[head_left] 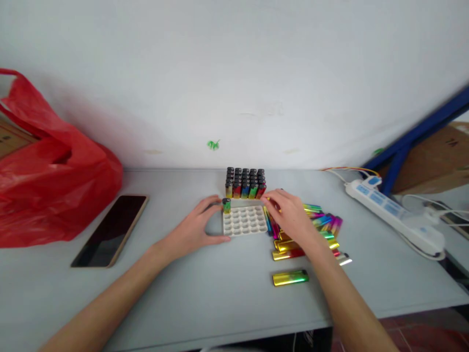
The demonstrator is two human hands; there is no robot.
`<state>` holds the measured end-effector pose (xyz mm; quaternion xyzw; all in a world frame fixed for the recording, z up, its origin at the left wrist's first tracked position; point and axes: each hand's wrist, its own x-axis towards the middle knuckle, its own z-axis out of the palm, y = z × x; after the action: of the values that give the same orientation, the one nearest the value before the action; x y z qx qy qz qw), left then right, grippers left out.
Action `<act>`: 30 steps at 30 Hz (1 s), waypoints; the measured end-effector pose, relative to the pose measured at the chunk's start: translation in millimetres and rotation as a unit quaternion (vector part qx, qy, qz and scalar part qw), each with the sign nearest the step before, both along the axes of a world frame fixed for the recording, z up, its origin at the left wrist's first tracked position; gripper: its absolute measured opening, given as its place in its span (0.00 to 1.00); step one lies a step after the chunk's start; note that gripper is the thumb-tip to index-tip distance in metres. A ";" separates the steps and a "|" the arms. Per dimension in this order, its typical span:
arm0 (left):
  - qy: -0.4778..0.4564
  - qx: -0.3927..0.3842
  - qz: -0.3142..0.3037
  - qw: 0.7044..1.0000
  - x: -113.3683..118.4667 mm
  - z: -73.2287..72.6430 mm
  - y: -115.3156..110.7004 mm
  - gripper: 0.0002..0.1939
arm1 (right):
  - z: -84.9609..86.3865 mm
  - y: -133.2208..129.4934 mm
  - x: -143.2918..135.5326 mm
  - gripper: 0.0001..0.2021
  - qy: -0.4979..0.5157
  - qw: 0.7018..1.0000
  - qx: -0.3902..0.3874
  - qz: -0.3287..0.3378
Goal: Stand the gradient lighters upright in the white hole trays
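My left hand (198, 227) curves round the left side of a white tray with rows of small hollows (245, 221). Its thumb is at the near left corner and its fingers are by the far left corner. A green lighter with a black top (226, 206) stands upright in that far corner. Over the tray's right side, my right hand (287, 210) is pinched on a lighter, mostly hidden by the fingers. Beneath and beside this hand lies a pile of shiny coloured lighters (289, 244). Behind the tray, a block of upright lighters (245, 183) stands in rows.
One yellow-green lighter (290, 277) lies apart near the table's front. A phone (110, 232) and a red plastic bag (58, 171) are at left. A white power strip (394, 215) with cables lies right, beside a blue metal frame (414, 137) and cardboard box (432, 156). A wall rises behind.
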<state>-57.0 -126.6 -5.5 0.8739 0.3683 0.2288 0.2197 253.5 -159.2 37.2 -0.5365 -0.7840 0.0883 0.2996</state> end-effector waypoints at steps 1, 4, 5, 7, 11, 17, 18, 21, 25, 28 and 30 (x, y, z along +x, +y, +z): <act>0.003 0.001 -0.002 1.000 -0.1 0.9 -0.1 0.40 | -3.1 4.0 14.6 0.14 -0.004 1.000 0.008 -0.011; 0.009 0.006 -0.005 1.000 -0.3 3.9 -0.9 0.39 | -17.0 18.0 47.9 0.16 -0.018 1.000 0.014 0.001; 0.011 0.007 -0.004 1.000 -0.4 4.9 -1.2 0.39 | -21.3 21.9 53.7 0.17 -0.025 1.000 0.000 0.008; 0.014 0.009 -0.002 1.000 -0.3 6.6 -1.8 0.38 | -26.9 26.6 57.8 0.15 -0.046 0.998 -0.034 0.005; 0.019 0.011 -0.004 1.000 0.3 7.8 -2.0 0.39 | -24.3 25.4 51.8 0.10 -0.051 0.996 -0.056 -0.039; 0.027 0.024 -0.001 0.999 0.1 6.2 -1.2 0.38 | -10.7 16.6 48.9 0.11 0.219 0.971 -0.035 -0.093; 0.026 0.026 -0.001 0.999 0.0 5.8 -1.0 0.38 | -8.3 15.2 47.0 0.13 0.288 0.951 -0.046 -0.102; 0.021 0.024 -0.002 0.999 -0.3 4.5 -0.7 0.38 | -0.1 11.6 35.4 0.19 0.476 0.869 -0.079 -0.113; 0.012 0.018 -0.004 1.000 -0.9 3.0 -0.1 0.39 | 10.7 7.9 12.6 0.22 0.585 0.799 -0.101 -0.094; 0.014 0.013 -0.007 1.000 -1.2 2.8 -0.1 0.38 | 13.2 3.3 -4.9 0.23 0.577 0.799 -0.166 -0.034; 0.013 0.012 -0.007 1.000 -1.1 3.2 -0.5 0.38 | 10.9 -1.5 -16.3 0.23 0.553 0.802 -0.224 0.011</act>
<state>-58.0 -127.2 -2.3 0.8822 0.3618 0.2203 0.2056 237.3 -160.7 48.1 -0.4403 -0.4490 0.5467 0.5528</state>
